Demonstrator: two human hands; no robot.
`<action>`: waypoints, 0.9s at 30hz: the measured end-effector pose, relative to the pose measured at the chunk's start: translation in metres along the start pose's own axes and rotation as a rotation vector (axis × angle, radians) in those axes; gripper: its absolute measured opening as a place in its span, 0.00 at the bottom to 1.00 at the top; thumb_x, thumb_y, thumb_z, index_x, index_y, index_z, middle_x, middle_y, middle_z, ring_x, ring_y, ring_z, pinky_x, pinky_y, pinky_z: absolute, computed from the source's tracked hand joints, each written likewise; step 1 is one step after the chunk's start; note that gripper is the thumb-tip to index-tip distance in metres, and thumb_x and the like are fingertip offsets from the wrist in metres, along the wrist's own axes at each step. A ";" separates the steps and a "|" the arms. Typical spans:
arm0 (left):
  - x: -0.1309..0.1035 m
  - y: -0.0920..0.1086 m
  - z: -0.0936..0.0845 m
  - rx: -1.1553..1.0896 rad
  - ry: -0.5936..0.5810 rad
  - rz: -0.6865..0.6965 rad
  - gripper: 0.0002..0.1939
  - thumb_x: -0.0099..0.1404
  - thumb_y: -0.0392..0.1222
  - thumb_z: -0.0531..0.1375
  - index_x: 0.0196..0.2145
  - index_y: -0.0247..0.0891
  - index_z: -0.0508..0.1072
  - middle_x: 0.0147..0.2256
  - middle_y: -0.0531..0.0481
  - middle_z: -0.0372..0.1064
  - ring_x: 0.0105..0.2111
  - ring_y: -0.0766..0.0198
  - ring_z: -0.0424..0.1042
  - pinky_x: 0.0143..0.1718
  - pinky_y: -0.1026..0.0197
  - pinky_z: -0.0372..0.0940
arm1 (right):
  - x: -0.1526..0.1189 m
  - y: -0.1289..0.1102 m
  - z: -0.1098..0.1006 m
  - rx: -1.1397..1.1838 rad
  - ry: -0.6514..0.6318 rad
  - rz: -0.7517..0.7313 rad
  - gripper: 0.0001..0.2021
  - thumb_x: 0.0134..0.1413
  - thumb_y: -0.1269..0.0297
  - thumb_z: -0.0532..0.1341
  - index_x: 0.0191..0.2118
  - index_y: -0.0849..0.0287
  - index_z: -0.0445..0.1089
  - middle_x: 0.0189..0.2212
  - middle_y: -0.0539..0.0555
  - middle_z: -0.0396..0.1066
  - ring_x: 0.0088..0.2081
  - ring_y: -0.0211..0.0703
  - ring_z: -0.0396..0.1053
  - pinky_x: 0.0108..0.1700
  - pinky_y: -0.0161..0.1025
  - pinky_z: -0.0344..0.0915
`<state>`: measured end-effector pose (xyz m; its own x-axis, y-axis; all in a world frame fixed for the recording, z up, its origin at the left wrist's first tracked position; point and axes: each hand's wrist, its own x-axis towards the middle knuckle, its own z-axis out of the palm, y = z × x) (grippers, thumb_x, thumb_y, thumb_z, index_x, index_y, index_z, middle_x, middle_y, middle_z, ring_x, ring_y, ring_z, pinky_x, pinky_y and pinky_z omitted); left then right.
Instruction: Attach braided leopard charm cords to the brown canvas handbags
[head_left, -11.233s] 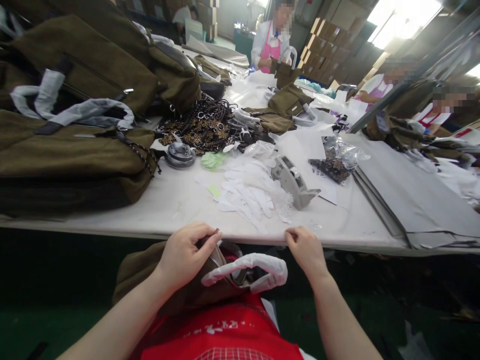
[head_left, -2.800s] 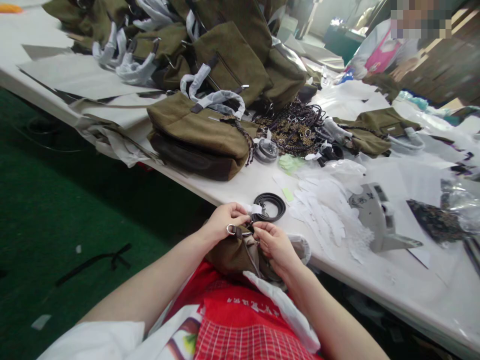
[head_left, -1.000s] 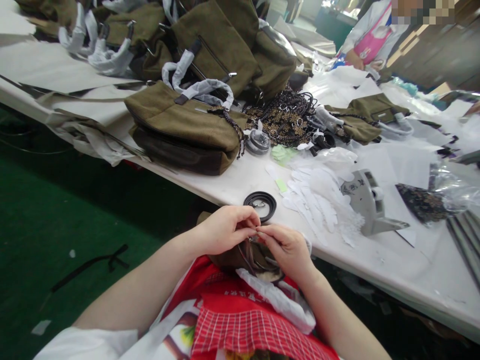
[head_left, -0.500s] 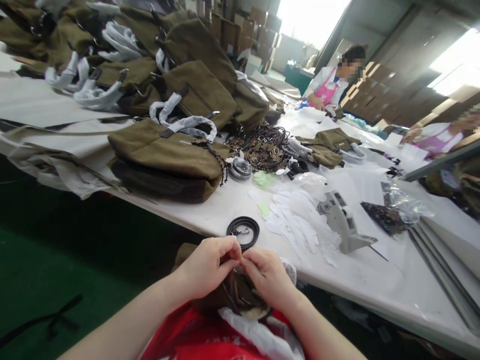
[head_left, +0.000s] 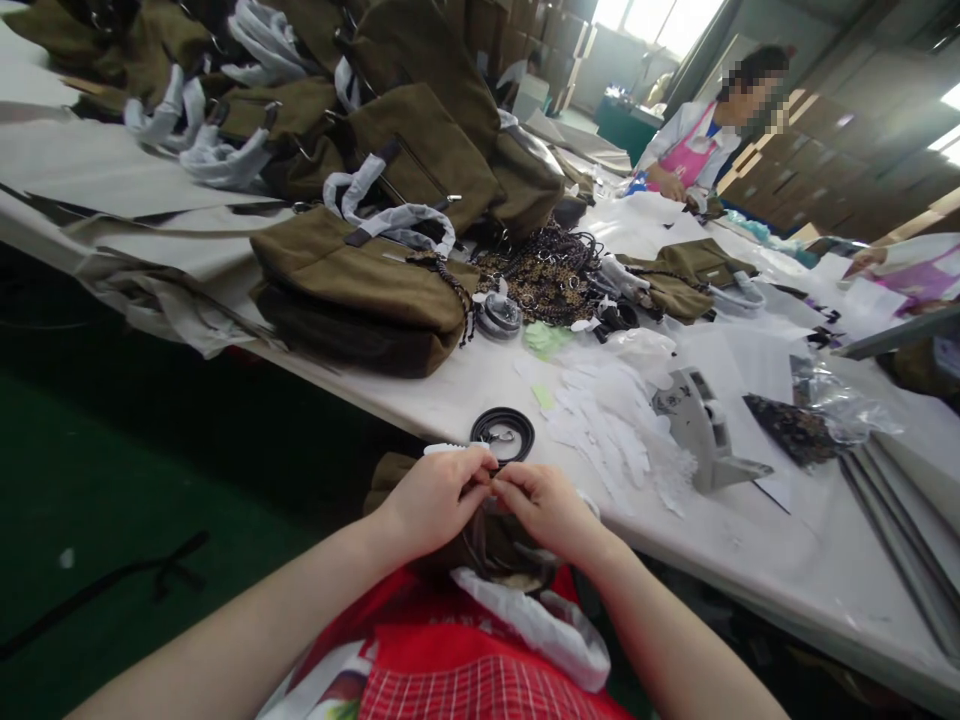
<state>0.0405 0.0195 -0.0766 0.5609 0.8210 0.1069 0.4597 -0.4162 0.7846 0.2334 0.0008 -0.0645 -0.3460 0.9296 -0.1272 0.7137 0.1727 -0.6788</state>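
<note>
My left hand (head_left: pixel 442 497) and my right hand (head_left: pixel 544 503) meet fingertip to fingertip, both closed in a pinch. Whatever lies between the fingers is too small to make out. Beneath them an olive handbag (head_left: pixel 435 555) rests against my red apron, partly hidden by my hands. Its handle (head_left: pixel 517 610), wrapped in white, hangs toward me. A small white piece (head_left: pixel 450 448) shows just beyond my left hand. On the table edge, right past my fingertips, lies a coiled black strap (head_left: pixel 525 420) with a metal clasp.
A finished-looking olive bag (head_left: pixel 360 290) stands left on the table (head_left: pixel 420 410), before a pile of more bags (head_left: pixel 427 150). Nearby are dark braided cords (head_left: pixel 540 280), white paper slips (head_left: pixel 600 420), a grey tool-like object (head_left: pixel 697 430) and metal bars (head_left: pixel 900 540). Two co-workers (head_left: pixel 694 150) are across the table.
The view has shifted, so the table and my hands appear a little higher in it. My fingertips stay pinched together over the handbag.
</note>
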 end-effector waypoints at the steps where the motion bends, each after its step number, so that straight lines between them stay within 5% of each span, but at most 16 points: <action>1: -0.003 0.003 -0.001 0.052 0.045 0.038 0.11 0.64 0.33 0.58 0.45 0.39 0.70 0.40 0.48 0.77 0.41 0.59 0.75 0.44 0.58 0.68 | 0.003 0.002 -0.004 -0.048 0.042 -0.006 0.11 0.63 0.65 0.55 0.31 0.57 0.72 0.27 0.49 0.72 0.30 0.39 0.67 0.33 0.35 0.61; 4: -0.015 0.017 -0.004 0.263 0.055 0.252 0.08 0.68 0.35 0.55 0.42 0.38 0.72 0.43 0.44 0.75 0.44 0.56 0.72 0.49 0.54 0.66 | 0.016 0.010 -0.014 -0.242 0.127 -0.057 0.12 0.57 0.67 0.60 0.46 0.57 0.73 0.50 0.59 0.71 0.52 0.50 0.67 0.54 0.45 0.63; 7: -0.032 0.030 -0.007 0.380 -0.169 0.413 0.07 0.64 0.33 0.55 0.35 0.37 0.73 0.35 0.46 0.74 0.39 0.58 0.71 0.54 0.52 0.63 | 0.026 0.019 -0.015 -0.421 0.018 -0.056 0.20 0.48 0.69 0.62 0.50 0.61 0.71 0.64 0.65 0.55 0.65 0.58 0.52 0.65 0.51 0.53; 11: -0.050 0.028 -0.009 0.430 -0.340 0.365 0.08 0.55 0.30 0.59 0.33 0.37 0.74 0.33 0.47 0.74 0.41 0.57 0.71 0.66 0.47 0.48 | 0.026 0.026 -0.013 -0.451 -0.080 -0.070 0.20 0.48 0.70 0.60 0.50 0.65 0.70 0.68 0.68 0.48 0.65 0.58 0.54 0.65 0.49 0.54; 16: -0.065 0.008 -0.005 0.651 -0.282 0.245 0.10 0.63 0.28 0.54 0.32 0.37 0.74 0.35 0.46 0.75 0.42 0.57 0.72 0.66 0.45 0.47 | 0.014 0.032 -0.016 -0.468 -0.121 -0.126 0.22 0.50 0.70 0.61 0.53 0.64 0.69 0.68 0.67 0.49 0.63 0.57 0.59 0.63 0.46 0.58; 22: -0.073 -0.002 -0.004 0.578 -0.285 0.215 0.07 0.61 0.32 0.58 0.36 0.35 0.75 0.55 0.36 0.70 0.61 0.51 0.63 0.68 0.45 0.43 | 0.016 0.031 -0.023 -0.617 -0.147 -0.068 0.12 0.57 0.68 0.60 0.47 0.61 0.74 0.63 0.66 0.57 0.52 0.56 0.70 0.55 0.46 0.65; 27: -0.064 0.006 -0.012 0.498 -0.331 0.211 0.10 0.56 0.31 0.60 0.37 0.34 0.74 0.63 0.31 0.59 0.67 0.45 0.50 0.68 0.43 0.43 | 0.003 -0.011 -0.059 -0.433 0.133 -0.107 0.10 0.59 0.65 0.61 0.45 0.56 0.75 0.62 0.60 0.61 0.52 0.56 0.70 0.55 0.51 0.65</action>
<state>-0.0007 -0.0304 -0.0719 0.8207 0.5707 -0.0288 0.5370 -0.7531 0.3801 0.2610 0.0213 -0.0148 -0.3707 0.9279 0.0398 0.8767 0.3637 -0.3149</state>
